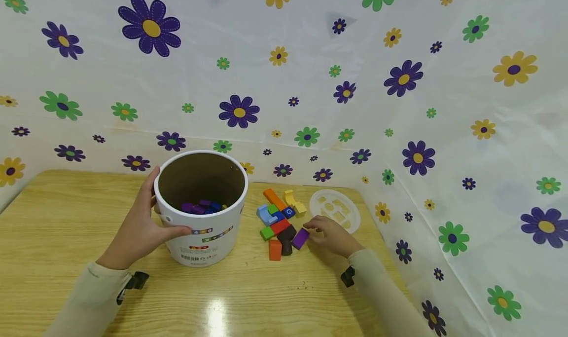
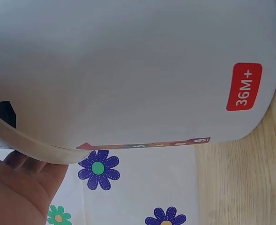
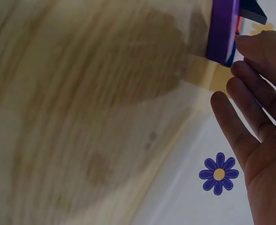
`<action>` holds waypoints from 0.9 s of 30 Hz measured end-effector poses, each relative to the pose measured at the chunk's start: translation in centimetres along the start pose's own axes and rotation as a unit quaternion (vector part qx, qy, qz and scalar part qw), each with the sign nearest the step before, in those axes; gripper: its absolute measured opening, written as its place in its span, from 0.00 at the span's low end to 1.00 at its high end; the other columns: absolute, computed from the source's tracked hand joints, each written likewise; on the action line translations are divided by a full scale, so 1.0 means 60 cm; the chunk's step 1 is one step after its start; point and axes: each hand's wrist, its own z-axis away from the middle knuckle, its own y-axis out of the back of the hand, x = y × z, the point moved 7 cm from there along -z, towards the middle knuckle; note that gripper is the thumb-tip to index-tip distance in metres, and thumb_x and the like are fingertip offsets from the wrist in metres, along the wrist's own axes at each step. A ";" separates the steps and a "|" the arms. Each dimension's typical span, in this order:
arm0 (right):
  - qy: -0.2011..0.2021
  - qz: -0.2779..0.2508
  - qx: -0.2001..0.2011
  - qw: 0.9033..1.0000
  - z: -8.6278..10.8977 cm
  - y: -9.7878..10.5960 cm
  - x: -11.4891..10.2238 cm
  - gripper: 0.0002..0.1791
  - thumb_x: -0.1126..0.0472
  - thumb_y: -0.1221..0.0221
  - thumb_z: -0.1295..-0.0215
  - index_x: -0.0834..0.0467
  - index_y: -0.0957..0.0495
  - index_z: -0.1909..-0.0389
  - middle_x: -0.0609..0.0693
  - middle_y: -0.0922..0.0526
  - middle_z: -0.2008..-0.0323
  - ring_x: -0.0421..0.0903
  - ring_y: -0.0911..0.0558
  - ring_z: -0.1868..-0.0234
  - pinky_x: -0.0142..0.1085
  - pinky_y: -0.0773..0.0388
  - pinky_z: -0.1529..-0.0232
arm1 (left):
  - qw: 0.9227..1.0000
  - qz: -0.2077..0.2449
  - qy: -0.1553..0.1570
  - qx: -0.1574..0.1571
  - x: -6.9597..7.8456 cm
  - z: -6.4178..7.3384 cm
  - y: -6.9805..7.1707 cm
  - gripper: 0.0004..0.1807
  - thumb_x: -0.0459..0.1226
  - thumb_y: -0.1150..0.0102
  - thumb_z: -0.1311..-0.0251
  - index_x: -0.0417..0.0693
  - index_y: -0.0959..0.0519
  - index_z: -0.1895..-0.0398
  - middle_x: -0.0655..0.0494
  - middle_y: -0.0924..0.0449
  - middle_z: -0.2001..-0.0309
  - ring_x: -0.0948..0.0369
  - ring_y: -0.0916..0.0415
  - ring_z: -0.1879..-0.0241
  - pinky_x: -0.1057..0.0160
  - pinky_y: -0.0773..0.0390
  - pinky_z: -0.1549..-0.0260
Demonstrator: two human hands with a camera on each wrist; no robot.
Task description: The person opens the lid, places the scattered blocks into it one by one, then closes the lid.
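A white bucket [image 1: 199, 248] with printed labels stands on the table, several purple and other coloured blocks [image 1: 201, 207] inside it. My left hand [image 1: 142, 223] grips its left side, thumb across the front and fingers round the far side. In the left wrist view, the bucket wall [image 2: 142, 70] fills most of the frame beside the hand [image 2: 25, 187]. My right hand [image 1: 330, 234] is at the right edge of a purple block [image 1: 301, 239]. In the right wrist view, its fingers [image 3: 243, 133] are loosely extended, with one fingertip right at the purple block [image 3: 222, 30].
Left of the purple block lies a cluster of loose blocks: black [image 1: 286, 238], red-orange [image 1: 275, 250], green [image 1: 267, 233], light blue [image 1: 265, 215], orange [image 1: 273, 199] and yellow [image 1: 295, 203] among them. A white cut-out disc [image 1: 352, 213] lies behind the right hand. Flower-patterned sheeting [image 1: 310, 105] borders the table.
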 end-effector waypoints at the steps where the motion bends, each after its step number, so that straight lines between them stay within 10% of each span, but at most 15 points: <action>1: 0.001 0.004 -0.006 1.000 0.000 -0.004 0.001 0.18 0.66 0.36 0.30 0.60 0.18 0.41 0.51 0.17 0.46 0.51 0.18 0.45 0.47 0.15 0.43 | 1.000 -0.002 0.000 0.000 0.000 0.000 0.000 0.78 0.37 0.13 0.58 0.71 0.67 0.16 0.46 0.50 0.19 0.34 0.41 0.30 0.17 0.34 0.46; 12: -0.001 0.029 -0.022 0.999 -0.006 -0.026 0.012 0.27 0.66 0.34 0.34 0.60 0.22 0.33 0.49 0.18 0.48 0.43 0.19 0.51 0.40 0.16 0.46 | 1.000 -0.005 0.008 0.001 -0.003 0.000 0.000 0.78 0.38 0.13 0.59 0.75 0.66 0.17 0.47 0.51 0.19 0.34 0.40 0.30 0.18 0.32 0.45; 27: -0.019 0.005 -0.022 1.000 -0.001 -0.018 0.011 0.14 0.63 0.32 0.32 0.60 0.16 0.47 0.48 0.15 0.53 0.48 0.15 0.50 0.44 0.15 0.44 | 1.000 -0.002 0.006 0.002 -0.002 0.000 -0.002 0.78 0.38 0.13 0.59 0.75 0.66 0.16 0.47 0.51 0.19 0.34 0.39 0.31 0.18 0.32 0.46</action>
